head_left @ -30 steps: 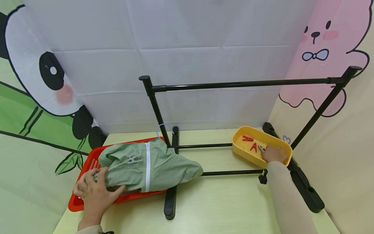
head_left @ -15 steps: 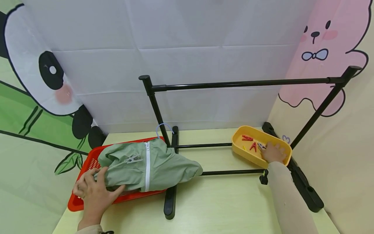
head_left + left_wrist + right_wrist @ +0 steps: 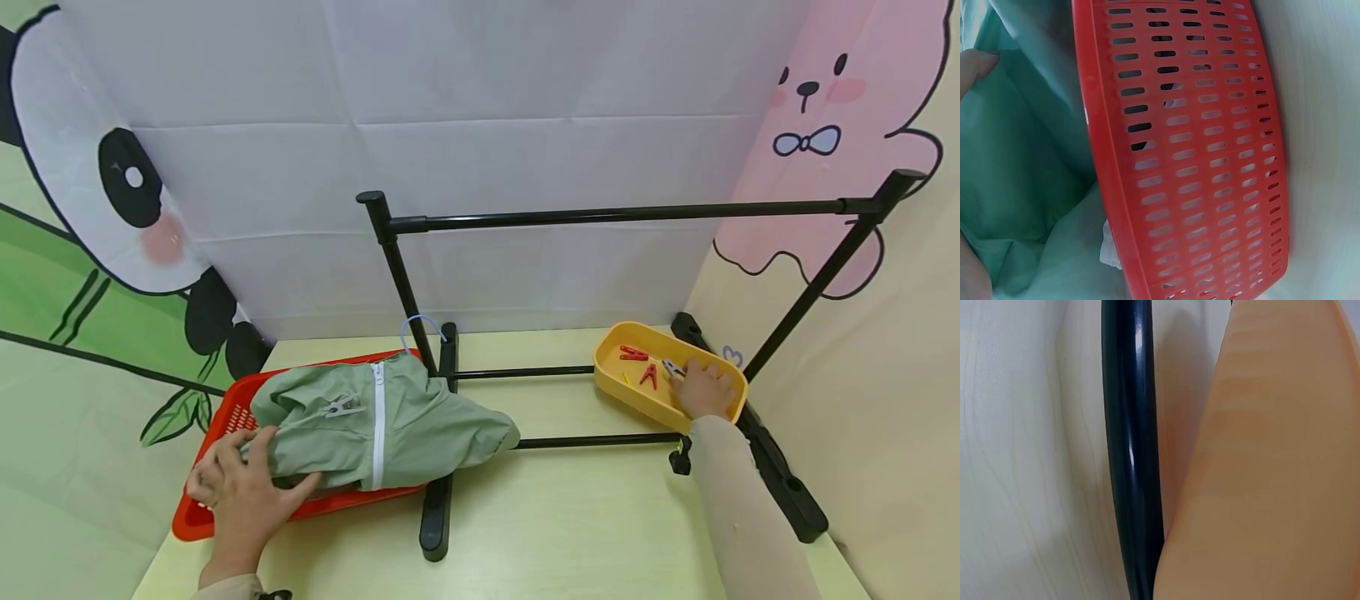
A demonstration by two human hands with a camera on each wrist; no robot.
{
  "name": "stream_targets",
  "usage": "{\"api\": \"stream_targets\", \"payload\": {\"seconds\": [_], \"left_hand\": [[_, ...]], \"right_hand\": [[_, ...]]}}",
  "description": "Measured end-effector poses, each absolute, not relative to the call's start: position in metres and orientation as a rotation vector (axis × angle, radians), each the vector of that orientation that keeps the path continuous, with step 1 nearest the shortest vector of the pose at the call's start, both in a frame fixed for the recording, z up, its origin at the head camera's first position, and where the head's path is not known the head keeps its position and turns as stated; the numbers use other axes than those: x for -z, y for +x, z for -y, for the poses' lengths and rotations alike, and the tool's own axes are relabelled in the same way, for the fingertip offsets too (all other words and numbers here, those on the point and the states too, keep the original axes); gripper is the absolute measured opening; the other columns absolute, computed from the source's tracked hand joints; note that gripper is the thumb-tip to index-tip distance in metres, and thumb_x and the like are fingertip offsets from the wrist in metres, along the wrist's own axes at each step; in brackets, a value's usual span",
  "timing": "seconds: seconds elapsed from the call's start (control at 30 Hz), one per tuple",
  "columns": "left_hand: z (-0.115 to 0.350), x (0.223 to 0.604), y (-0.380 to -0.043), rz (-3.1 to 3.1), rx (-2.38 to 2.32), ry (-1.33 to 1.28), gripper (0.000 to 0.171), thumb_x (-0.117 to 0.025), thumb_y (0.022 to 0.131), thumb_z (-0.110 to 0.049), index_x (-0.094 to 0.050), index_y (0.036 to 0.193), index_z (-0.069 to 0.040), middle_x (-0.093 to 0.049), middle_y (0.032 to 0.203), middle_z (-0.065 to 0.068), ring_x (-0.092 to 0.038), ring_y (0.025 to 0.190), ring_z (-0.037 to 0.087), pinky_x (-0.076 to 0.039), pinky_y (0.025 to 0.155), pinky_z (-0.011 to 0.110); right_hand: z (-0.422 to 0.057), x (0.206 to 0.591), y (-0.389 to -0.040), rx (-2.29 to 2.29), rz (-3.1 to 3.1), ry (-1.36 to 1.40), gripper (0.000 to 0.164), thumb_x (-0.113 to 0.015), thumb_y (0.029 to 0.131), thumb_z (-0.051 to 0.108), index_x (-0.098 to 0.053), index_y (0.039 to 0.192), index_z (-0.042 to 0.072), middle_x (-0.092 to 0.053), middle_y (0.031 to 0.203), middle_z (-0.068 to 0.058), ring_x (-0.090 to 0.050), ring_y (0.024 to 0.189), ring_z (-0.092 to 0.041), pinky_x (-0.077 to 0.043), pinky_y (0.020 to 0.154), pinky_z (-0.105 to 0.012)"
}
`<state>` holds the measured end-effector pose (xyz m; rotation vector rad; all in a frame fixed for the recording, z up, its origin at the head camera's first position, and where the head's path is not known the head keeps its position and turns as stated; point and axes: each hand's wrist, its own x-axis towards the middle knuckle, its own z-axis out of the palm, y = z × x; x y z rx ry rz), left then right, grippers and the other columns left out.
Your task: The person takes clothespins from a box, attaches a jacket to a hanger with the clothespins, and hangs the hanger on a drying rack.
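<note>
A green jacket (image 3: 427,433) with a white zip (image 3: 378,425) lies across the red basket (image 3: 197,515), a blue hanger hook (image 3: 422,319) at its collar. My left hand (image 3: 243,500) rests on the jacket's left end, thumb and fingers spread apart; in the left wrist view a finger touches the green cloth. At the right, my right hand (image 3: 705,392) reaches into the yellow tray (image 3: 626,396) and pinches a grey clothespin (image 3: 672,367), its fingertips partly hidden. Beside it lie red clothespins (image 3: 649,377). The right wrist view shows only the tray's outer wall.
A black rack stands on the table (image 3: 570,517), with a top bar (image 3: 615,214) and low bars (image 3: 555,372). Its left foot (image 3: 435,525) is beside the basket, its right foot (image 3: 795,492) beside the tray. A small grey clip shape (image 3: 343,407) shows on the jacket.
The grey clothespin at my right fingertips has shifted slightly toward the tray's far side. My left hand and the jacket have stayed put.
</note>
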<state>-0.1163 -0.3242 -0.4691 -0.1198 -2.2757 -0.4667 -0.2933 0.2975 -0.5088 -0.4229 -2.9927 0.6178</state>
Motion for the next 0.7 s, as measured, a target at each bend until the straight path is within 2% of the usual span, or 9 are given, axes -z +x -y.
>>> {"api": "stream_targets", "payload": {"seconds": [0.2, 0.7], "left_hand": [[0.3238, 0.4693, -0.1165, 2.281, 0.471, -0.113, 0.098, -0.043, 0.077, -0.087, -0.048, 0.12, 0.001, -0.033, 0.122, 0.029, -0.025, 0.115, 0.056, -0.006, 0.085, 0.072], [0.3236, 0.469, -0.1161, 2.274, 0.469, -0.123, 0.097, -0.043, 0.078, -0.086, -0.048, 0.119, 0.001, -0.034, 0.122, 0.03, -0.025, 0.115, 0.057, -0.006, 0.085, 0.072]], "right_hand": [[-0.2974, 0.5059, -0.2929, -0.599, 2.987, -0.417, 0.047, -0.055, 0.102, 0.032, -0.041, 0.13, -0.003, -0.038, 0.117, -0.035, -0.033, 0.104, -0.053, -0.03, 0.094, -0.067], [-0.2905, 0.4994, -0.2879, -0.6, 2.939, -0.345, 0.043, -0.057, 0.101, 0.03, -0.044, 0.124, -0.004, -0.04, 0.118, -0.035, -0.036, 0.103, -0.053, -0.033, 0.093, -0.068]]}}
